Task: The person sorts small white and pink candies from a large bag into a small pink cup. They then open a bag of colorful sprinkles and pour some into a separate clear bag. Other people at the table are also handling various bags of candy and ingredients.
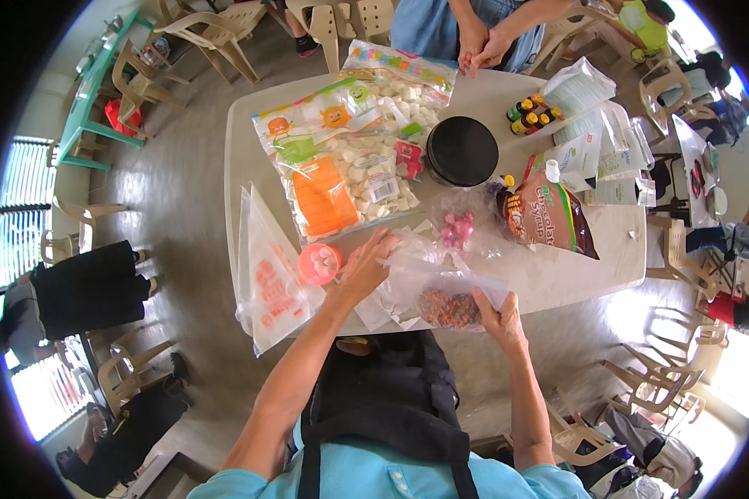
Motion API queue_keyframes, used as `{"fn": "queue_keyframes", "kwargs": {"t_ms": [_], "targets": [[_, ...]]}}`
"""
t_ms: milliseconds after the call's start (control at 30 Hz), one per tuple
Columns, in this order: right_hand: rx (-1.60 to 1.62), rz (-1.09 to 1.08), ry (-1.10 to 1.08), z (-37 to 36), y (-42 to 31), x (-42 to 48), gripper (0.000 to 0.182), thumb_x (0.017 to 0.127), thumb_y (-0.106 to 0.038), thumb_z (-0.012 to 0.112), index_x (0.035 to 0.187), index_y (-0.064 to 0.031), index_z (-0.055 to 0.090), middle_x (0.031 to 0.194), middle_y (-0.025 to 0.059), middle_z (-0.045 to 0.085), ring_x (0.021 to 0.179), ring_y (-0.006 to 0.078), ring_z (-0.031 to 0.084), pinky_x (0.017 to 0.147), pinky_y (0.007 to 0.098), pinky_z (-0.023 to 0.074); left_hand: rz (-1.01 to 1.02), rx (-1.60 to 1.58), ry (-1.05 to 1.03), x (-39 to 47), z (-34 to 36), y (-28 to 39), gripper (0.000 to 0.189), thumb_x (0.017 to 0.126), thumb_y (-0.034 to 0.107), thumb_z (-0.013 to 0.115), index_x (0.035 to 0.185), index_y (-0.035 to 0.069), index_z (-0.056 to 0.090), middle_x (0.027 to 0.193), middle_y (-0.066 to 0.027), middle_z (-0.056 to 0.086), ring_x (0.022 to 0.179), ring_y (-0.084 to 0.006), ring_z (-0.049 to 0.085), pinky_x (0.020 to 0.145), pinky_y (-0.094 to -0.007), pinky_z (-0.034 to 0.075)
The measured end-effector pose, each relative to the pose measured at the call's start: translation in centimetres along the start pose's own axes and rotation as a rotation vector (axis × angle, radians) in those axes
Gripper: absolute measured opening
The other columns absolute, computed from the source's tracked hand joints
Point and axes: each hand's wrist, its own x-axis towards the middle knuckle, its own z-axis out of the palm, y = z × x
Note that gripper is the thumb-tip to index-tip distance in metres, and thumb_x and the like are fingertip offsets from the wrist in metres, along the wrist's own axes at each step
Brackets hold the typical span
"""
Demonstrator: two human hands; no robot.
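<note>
My right hand (504,321) grips the right edge of a clear plastic bag (450,307) with multicoloured sprinkles at its bottom, at the table's near edge. My left hand (363,268) reaches over the table beside a small orange cup (319,264) of pale pieces. Its fingertips are by crumpled clear plastic (412,252); whether they pinch it I cannot tell. Just beyond lie large printed bags of white marshmallows (374,168), with an orange packet (324,196) on the nearer one. Shiny pink balls (455,231) sit in another clear bag.
A white folding table (611,268) holds a round black-lidded container (462,151), a chocolate syrup pouch (546,215), small yellow-capped bottles (532,114), white pouches (577,93) and flat plastic bags (274,287). Across it stands a person with clasped hands (484,47). Plastic chairs (218,34) surround it.
</note>
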Motion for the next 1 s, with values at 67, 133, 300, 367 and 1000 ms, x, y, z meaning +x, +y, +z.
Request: {"fn": "queue_keyframes", "kwargs": {"t_ms": [67, 133, 300, 367, 1000], "targets": [[-0.038, 0.035, -0.009, 0.2, -0.4, 1.0, 0.014, 0.086, -0.009, 0.061, 0.086, 0.005, 0.062, 0.061, 0.0126, 0.055, 0.055, 0.0133, 0.047, 0.052, 0.0308, 0.0394, 0.027, 0.055, 0.038, -0.1, 0.1, -0.5, 0.042, 0.072, -0.004, 0.05, 0.112, 0.006, 0.051, 0.112, -0.0161, 0.048, 0.103, -0.0367, 0.05, 0.083, -0.0439, 0.042], [-0.017, -0.008, -0.008, 1.1, -1.4, 2.3, 0.016, 0.087, -0.011, 0.06, 0.084, 0.0049, 0.061, 0.055, 0.0099, 0.049, 0.049, 0.0125, 0.039, 0.047, 0.032, 0.0349, 0.03, -0.004, -0.036, -0.4, -0.7, -0.6, 0.043, 0.071, -0.004, 0.049, 0.114, 0.005, 0.05, 0.111, -0.0171, 0.05, 0.102, -0.0357, 0.051, 0.081, -0.0434, 0.043], [-0.034, -0.106, -0.02, 3.1, -2.6, 3.8, 0.019, 0.088, -0.013, 0.059, 0.082, 0.005, 0.059, 0.056, 0.0127, 0.047, 0.048, 0.0142, 0.038, 0.047, 0.032, 0.0342, -0.116, -0.057, -0.118, -1.0, -2.8, -0.6, 0.044, 0.076, 0.001, 0.051, 0.12, 0.0, 0.046, 0.128, -0.0204, 0.044, 0.112, -0.0386, 0.047, 0.092, -0.0422, 0.041], [-0.039, -0.118, -0.031, 3.6, -2.8, 4.1, 0.02, 0.088, -0.013, 0.059, 0.08, 0.0052, 0.058, 0.055, 0.0137, 0.046, 0.047, 0.0158, 0.036, 0.046, 0.033, 0.0333, -0.112, -0.172, -0.026, -1.3, -2.8, -0.9, 0.047, 0.074, 0.0, 0.05, 0.121, 0.0, 0.045, 0.124, -0.0216, 0.046, 0.112, -0.0386, 0.047, 0.091, -0.042, 0.041], [-0.24, -0.158, -0.288, 4.5, -3.8, 6.0, 0.039, 0.074, -0.023, 0.073, 0.104, -0.0028, 0.06, 0.086, 0.0126, 0.063, 0.077, 0.0281, 0.058, 0.074, 0.0345, 0.0454, -0.101, -0.341, 0.059, -1.4, -4.2, 0.1, 0.043, 0.073, -0.001, 0.05, 0.116, -0.001, 0.05, 0.099, -0.0145, 0.052, 0.073, -0.0235, 0.053, 0.067, -0.0321, 0.044]]}}
